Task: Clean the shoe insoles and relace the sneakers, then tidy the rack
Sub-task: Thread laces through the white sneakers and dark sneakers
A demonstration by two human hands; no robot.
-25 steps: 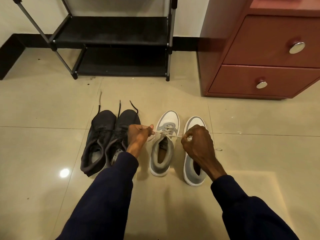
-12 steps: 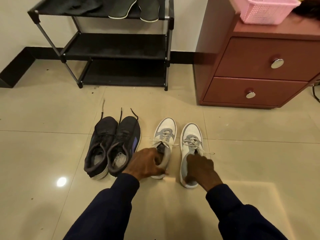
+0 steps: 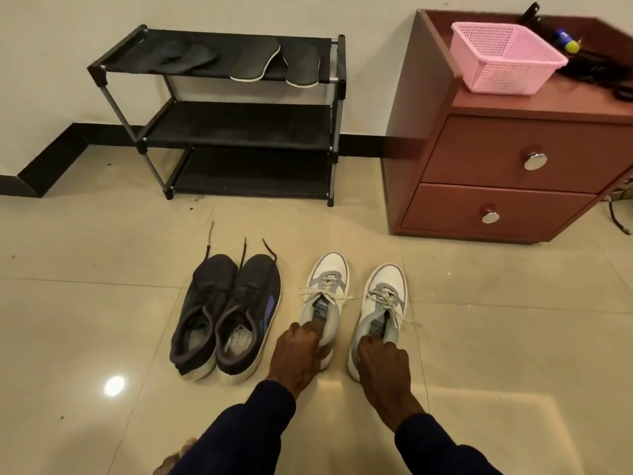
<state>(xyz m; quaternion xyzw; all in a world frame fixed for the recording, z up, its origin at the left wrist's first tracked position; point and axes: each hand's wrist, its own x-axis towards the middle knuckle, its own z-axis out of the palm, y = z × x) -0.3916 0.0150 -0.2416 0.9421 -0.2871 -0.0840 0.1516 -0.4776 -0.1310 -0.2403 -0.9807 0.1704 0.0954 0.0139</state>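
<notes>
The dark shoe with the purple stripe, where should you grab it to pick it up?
Probably by the padded heel collar of the dark shoe with the purple stripe, coming down from above. It stands upright, its opening faces up and nearest the person, so fingers can hook inside the rim. Its sides are crowded: its mate presses against one, and loose laces trail off the toe.

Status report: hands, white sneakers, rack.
Left hand gripping left white sneaker collar; right hand on right white sneaker. Insoles on shoe rack top shelf. Nothing blocking.
</notes>
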